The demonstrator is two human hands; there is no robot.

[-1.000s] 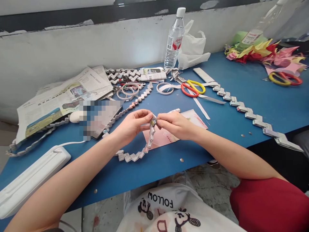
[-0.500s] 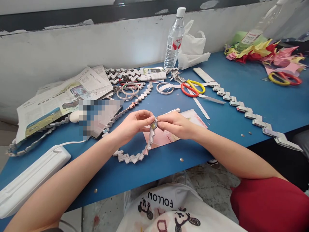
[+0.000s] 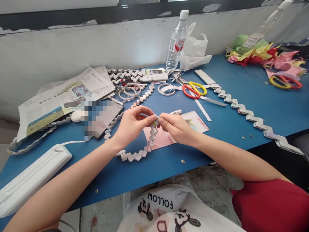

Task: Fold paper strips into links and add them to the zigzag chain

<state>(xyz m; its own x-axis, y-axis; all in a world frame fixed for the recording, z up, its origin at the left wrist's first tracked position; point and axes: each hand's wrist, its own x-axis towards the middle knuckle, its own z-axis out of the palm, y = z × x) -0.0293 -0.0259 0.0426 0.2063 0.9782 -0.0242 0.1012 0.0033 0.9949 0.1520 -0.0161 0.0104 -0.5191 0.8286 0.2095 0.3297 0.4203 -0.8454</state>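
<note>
Paper folded into a zigzag chain point(image 3: 137, 156) curves along the left side of the pink card point(image 3: 166, 139). The left hand point(image 3: 133, 125) and right hand point(image 3: 177, 127) meet near that side, thumbs and fingers pinching the chain's raised end. Red-and-yellow scissors point(image 3: 194, 90) lie beyond the card.

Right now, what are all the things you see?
Paper chains: several, whitish, centre, left, right, back
Newspapers: several, whitish, left
Rings: three, white, middle
Scissors: two pairs, red-yellow, middle, far right
Paper strips: several, white, middle
Bottles: two, clear, back, far right
Bag: one, white, back
Paper shapes: many, colourful, far right
Blurred device: one, dark-edged, left
Case: one, white, front left
Printed sheet: at least one, pinkish, centre
Table: one, blue, underneath
Wall: one, pale, back
Shirt: one, white, red-sleeved, bottom
Left grip: one, bare, pinching centre chain
Right grip: one, bare, same chain
</note>
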